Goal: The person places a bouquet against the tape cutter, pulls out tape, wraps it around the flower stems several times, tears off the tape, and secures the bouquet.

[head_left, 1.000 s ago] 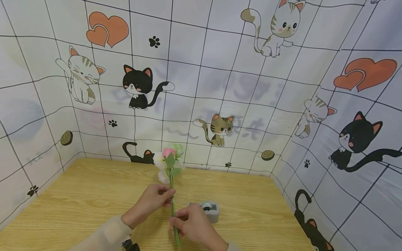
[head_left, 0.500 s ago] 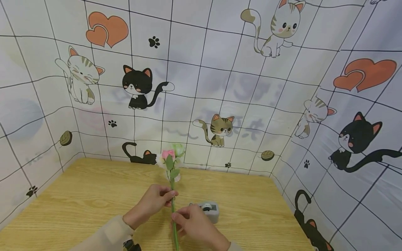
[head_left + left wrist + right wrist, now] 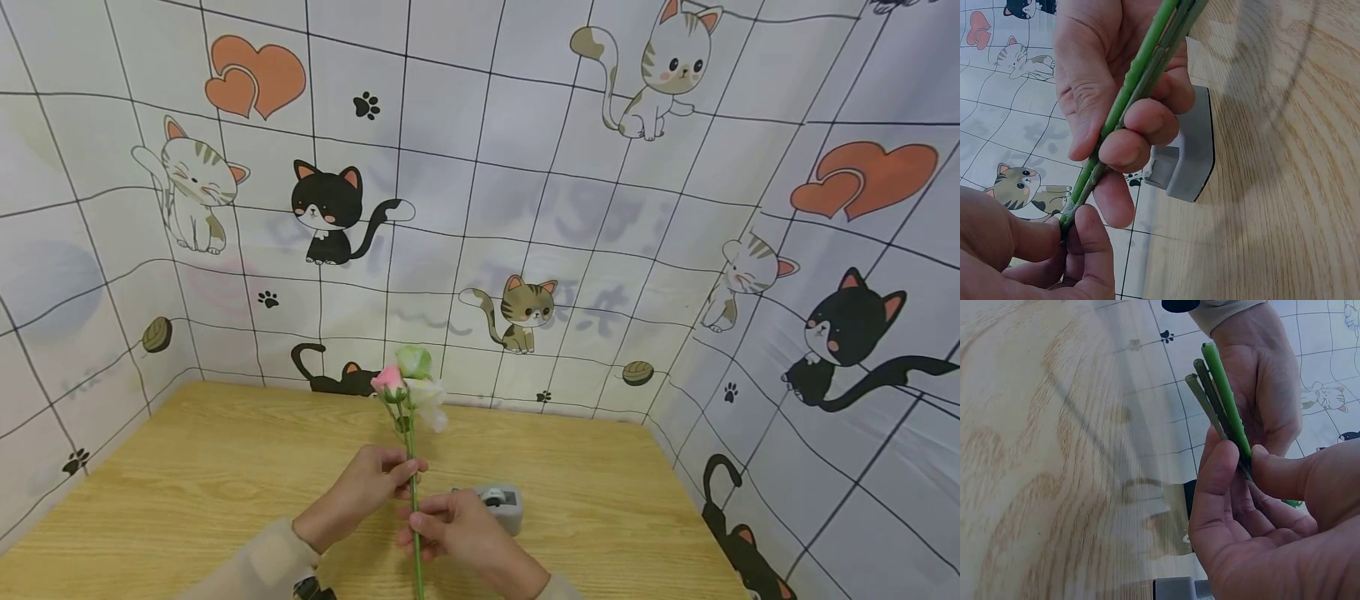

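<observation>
Both hands hold a small bunch of flowers upright over the table. At its top show a pink rose (image 3: 389, 382), a green bloom (image 3: 413, 362) and a white bloom (image 3: 427, 402). My left hand (image 3: 367, 479) pinches the stems below the blooms between thumb and fingers. Lower down, my right hand (image 3: 471, 533) grips the same stems with thumb and curled fingers. In the right wrist view, three green stem ends (image 3: 1215, 381) stick out past the right hand's fingers. The left wrist view shows the stems (image 3: 1141, 75) lying together across the right hand's fingers.
A grey tape dispenser (image 3: 506, 507) stands on the wooden table (image 3: 585, 492) just behind the right hand. A cloth with printed cats (image 3: 525, 208) hangs behind and beside the table. Something black (image 3: 311, 587) is at the left sleeve.
The bunch has turned in the hands: the pink rose moves left, and white petals now show on the right instead of the left. Both hands stay nearly in place, the right fingers shifting on the stems.
</observation>
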Tool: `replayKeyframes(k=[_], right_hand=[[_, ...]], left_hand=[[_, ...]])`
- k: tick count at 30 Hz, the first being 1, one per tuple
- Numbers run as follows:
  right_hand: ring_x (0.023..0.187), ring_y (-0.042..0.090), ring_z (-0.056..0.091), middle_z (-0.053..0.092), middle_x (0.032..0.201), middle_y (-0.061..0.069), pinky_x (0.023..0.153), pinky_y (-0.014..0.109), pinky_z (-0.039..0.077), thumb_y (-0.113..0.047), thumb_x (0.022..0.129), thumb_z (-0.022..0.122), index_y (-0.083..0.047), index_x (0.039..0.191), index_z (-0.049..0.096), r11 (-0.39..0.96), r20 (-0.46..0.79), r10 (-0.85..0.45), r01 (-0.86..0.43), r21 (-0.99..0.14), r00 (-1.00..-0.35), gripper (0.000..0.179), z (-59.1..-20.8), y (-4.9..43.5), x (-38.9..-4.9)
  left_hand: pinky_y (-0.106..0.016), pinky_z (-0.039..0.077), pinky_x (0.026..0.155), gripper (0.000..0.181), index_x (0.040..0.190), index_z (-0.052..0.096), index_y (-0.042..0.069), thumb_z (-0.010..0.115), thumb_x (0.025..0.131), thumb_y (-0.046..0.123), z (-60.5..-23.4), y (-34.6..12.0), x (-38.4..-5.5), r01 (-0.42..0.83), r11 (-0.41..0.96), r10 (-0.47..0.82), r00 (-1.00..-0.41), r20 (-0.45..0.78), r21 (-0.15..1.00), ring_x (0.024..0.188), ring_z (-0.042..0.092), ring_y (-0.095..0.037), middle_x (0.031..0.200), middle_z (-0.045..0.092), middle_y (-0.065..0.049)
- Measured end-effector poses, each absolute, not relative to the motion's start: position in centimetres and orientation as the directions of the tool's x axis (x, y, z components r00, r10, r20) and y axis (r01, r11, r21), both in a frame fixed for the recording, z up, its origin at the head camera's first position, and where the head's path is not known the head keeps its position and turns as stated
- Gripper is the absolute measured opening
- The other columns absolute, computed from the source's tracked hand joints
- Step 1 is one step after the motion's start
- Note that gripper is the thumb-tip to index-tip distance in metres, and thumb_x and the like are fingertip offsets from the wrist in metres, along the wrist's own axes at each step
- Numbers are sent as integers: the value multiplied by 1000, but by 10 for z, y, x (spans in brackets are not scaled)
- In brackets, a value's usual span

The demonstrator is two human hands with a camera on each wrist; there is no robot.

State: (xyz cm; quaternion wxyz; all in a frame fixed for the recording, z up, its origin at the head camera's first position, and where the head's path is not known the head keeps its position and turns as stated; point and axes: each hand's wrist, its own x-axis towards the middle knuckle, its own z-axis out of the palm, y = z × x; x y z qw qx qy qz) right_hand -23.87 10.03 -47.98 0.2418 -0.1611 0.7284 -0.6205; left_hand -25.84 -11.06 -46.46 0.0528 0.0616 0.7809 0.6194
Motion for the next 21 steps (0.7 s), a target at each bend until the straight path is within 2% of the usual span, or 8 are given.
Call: replayKeyframes(k=[4, 6, 10, 13, 16, 18, 21], right_hand=[[79, 8, 77, 89, 105, 20, 72, 21, 63, -13, 115, 75, 6, 121, 85, 183, -148, -512, 61, -981, -846, 22, -479, 101, -238], [79, 8, 78, 89, 103, 18, 72, 22, 64, -13, 114, 77, 6, 119, 86, 181, -148, -500, 63, -981, -853, 22, -479, 101, -238], [77, 9, 79, 89, 99, 15, 71, 23, 67, -11, 112, 78, 7, 118, 87, 174, -126, -493, 45, -984, -861, 21, -478, 101, -239], [75, 8, 79, 89, 97, 16, 69, 22, 67, -11, 112, 79, 5, 118, 88, 186, -112, -482, 24, -982, -869, 19, -477, 101, -238], [73, 8, 77, 89, 96, 17, 66, 20, 65, -10, 111, 80, 4, 114, 89, 203, -99, -467, 2, -979, -879, 17, -476, 101, -237], [72, 8, 76, 89, 95, 18, 64, 19, 64, -9, 110, 81, 4, 111, 89, 217, -85, -459, -19, -976, -884, 16, -475, 100, -236], [70, 8, 75, 88, 94, 17, 62, 19, 64, -7, 109, 82, 4, 107, 90, 250, -61, -448, -60, -966, -892, 13, -475, 99, -235]], left_hand=[[-37, 71, 92, 27, 122, 81, -10, 62, 121, 9, -466, -111, -258, 40, 203, 194, -981, 0, 978, 107, 78, -19, 138, 82, -26], [-38, 71, 94, 28, 121, 80, -11, 62, 121, 9, -467, -112, -258, 42, 198, 207, -978, 0, 979, 115, 79, -22, 142, 80, -27], [-42, 72, 98, 28, 121, 80, -11, 61, 122, 10, -467, -114, -258, 45, 199, 225, -974, -1, 979, 120, 79, -24, 145, 79, -28], [-40, 71, 97, 30, 113, 80, -7, 63, 122, 15, -468, -116, -258, 42, 206, 237, -972, -8, 978, 108, 79, -20, 123, 83, -21], [-35, 68, 92, 34, 100, 77, -2, 64, 122, 20, -470, -117, -259, 44, 199, 244, -970, -6, 979, 94, 74, -16, 96, 73, -5], [-33, 67, 90, 34, 100, 77, -2, 66, 122, 22, -472, -117, -260, 39, 200, 232, -973, -9, 979, 90, 73, -15, 90, 68, 0], [-34, 70, 90, 32, 111, 81, -5, 69, 120, 22, -475, -115, -260, 28, 204, 184, -983, -11, 979, 92, 76, -14, 97, 74, -4]])
